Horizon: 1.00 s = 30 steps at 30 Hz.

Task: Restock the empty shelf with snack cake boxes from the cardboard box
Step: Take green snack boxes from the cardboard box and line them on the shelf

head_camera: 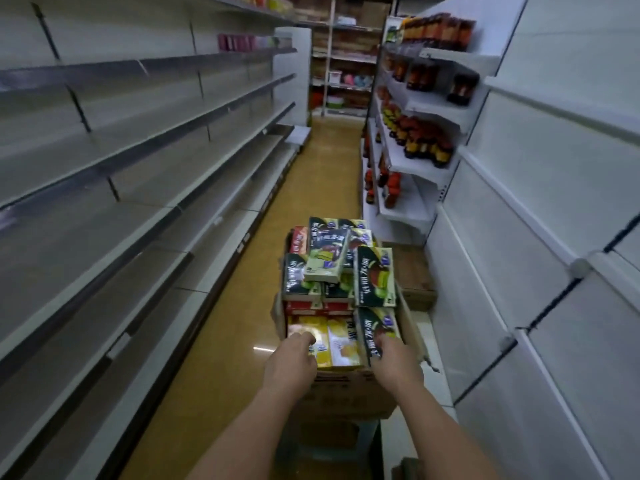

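One cardboard box [346,393] is recorded, heaped with snack cake boxes: seven dark green boxes [375,277] are counted, two yellow boxes [341,344], and red boxes [299,239] — at least two, the remainder being hidden. Two hands are counted — left hand [292,362], right hand [396,363].

Your single head-worn camera looks forward and down a store aisle, close above the cardboard box [346,393], with shelving [145,188] running along both sides toward the far end.
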### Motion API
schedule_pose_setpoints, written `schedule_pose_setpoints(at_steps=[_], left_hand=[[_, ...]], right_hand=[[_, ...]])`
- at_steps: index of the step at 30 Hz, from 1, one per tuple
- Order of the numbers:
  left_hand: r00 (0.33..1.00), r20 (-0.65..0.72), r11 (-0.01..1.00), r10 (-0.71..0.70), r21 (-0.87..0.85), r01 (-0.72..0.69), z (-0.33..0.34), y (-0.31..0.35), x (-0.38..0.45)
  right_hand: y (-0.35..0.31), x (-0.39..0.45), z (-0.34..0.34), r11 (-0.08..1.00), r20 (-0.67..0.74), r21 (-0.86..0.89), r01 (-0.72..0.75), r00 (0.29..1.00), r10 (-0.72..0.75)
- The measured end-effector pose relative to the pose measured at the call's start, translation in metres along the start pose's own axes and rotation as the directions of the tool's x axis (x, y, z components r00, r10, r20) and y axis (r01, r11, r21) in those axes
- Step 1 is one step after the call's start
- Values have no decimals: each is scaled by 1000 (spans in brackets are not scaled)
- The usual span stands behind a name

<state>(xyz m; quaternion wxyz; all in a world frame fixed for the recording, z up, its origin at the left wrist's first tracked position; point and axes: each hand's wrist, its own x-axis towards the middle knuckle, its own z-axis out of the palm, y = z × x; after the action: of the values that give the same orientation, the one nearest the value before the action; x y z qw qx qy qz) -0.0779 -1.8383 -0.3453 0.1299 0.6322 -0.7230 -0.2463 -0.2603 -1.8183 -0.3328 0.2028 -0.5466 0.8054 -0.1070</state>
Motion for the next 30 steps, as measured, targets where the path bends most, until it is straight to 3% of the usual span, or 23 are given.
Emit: schedule_pose_setpoints(at_steps=[6,13,24,30], left_hand=[[997,23,996,69,56,-70,37,46,18],[988,92,974,121,179,-136,64,69,49],[981,169,986,93,118,-113,103,65,112],[972,226,993,63,86,-84,127,54,137]], right_hand=[[53,28,-24,999,-31,29,-37,999,37],[78,59,-24,999,72,-25,-46,996,48],[71,120,0,999,161,-11,-53,985,54],[70,144,22,994,280,-57,-90,955,102]])
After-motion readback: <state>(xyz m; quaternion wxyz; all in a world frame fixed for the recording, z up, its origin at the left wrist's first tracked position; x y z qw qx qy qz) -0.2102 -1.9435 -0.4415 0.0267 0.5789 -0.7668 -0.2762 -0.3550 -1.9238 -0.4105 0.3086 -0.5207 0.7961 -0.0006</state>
